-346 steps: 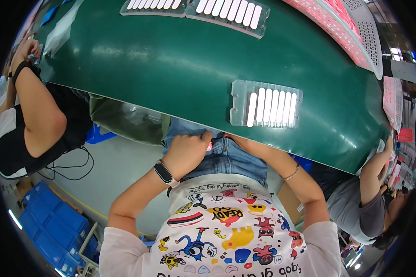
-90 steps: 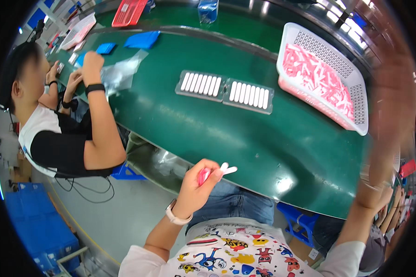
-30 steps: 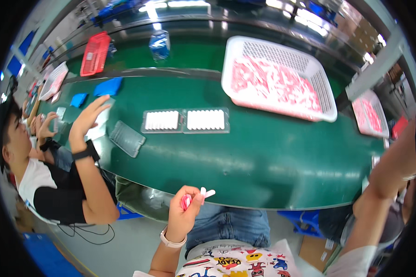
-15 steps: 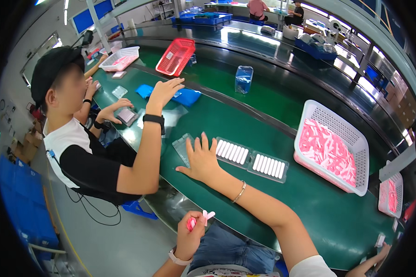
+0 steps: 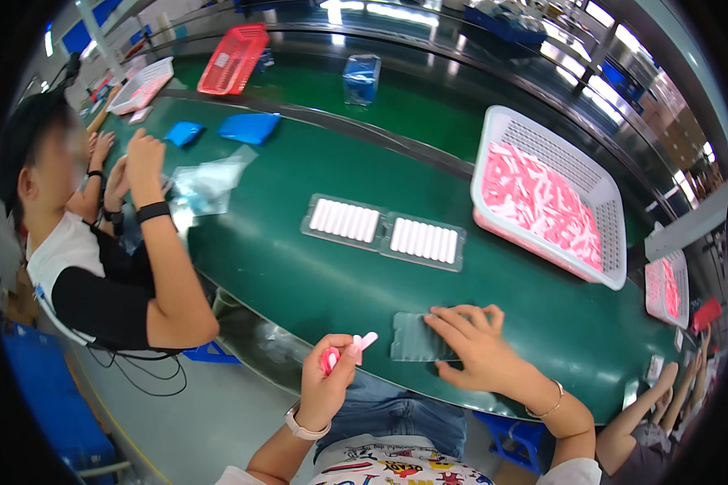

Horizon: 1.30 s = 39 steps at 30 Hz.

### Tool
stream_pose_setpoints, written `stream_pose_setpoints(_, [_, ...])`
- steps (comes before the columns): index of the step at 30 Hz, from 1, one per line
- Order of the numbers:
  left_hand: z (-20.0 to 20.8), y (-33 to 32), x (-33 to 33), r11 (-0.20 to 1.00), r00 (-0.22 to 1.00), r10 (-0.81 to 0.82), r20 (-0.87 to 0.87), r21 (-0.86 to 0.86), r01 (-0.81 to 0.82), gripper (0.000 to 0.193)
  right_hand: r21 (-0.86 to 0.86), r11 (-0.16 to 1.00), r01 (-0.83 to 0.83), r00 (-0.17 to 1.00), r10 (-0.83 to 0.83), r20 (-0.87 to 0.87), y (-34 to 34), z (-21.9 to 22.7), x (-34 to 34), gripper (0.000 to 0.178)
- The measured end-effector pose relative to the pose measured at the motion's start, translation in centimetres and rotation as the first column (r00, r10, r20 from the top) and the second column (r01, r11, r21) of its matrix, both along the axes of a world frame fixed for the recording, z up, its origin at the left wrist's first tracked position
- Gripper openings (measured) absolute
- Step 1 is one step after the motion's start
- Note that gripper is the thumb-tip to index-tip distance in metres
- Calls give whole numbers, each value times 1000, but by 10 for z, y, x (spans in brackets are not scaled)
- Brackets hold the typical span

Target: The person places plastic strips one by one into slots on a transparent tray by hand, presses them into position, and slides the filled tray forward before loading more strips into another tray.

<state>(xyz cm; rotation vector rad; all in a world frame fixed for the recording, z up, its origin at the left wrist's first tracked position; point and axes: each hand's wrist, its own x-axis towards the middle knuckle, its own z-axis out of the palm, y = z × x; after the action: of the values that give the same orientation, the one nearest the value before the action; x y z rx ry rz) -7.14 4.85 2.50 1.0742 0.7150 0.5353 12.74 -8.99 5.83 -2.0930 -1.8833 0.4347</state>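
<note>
At the far left a co-worker in a black-and-white top point(image 5: 109, 303) is sitting along the green worktop point(image 5: 299, 279), raising a hand beside crumpled see-through plastic point(image 5: 210, 179); just behind the plastic, two blue packets point(image 5: 249, 127) are lying flat, and a red basket point(image 5: 233, 63) is standing farther back. The left hand point(image 5: 325, 388) is hovering by the near edge, its grip clamping on pink-and-white pieces point(image 5: 330, 360), a white tip sticking out past the thumb. Beyond it, a left tray point(image 5: 340, 241) and a right tray point(image 5: 461, 247) are lying end to end, each holding a row of white sticks. Nearer the edge, a transparent tray point(image 5: 408, 343) is resting under the right hand point(image 5: 479, 347), whose fingers are spreading over its right end; whether that grip is pinching the tray, I cannot tell. Farther right, a white basket point(image 5: 611, 204) is holding a heap of similar pink-and-white pieces, and a smaller basket point(image 5: 683, 283) is standing past it.
</note>
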Motion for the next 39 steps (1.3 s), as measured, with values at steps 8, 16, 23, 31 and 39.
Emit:
stream_pose_setpoints(8, [6, -35, 56, 612, 792, -534, 295, -512, 603, 19, 232, 872, 432, 726, -184, -662, -46, 13, -13, 30])
stream_pose_setpoints(16, [-13, -37, 69, 24, 583, -382, 717, -623, 782, 37, -10, 787, 616, -23, 6, -1000, -49, 0, -8, 25])
stream_pose_setpoints(23, [-22, -45, 70, -101, 642, -219, 735, -671, 734, 36, 39, 786, 617, 52, 8, -999, -39, -4, -11, 21])
stream_pose_setpoints(31, [6, -45, 79, 228, 758, -429, 491, -754, 617, 22, 16, 785, 620, 241, -171, -955, -45, -12, -15, 12])
stream_pose_setpoints(39, [5, -52, 74, 795, 879, -466, 101, -387, 467, 10, -78, 577, 813, 296, -525, -798, -66, -14, 31, 10])
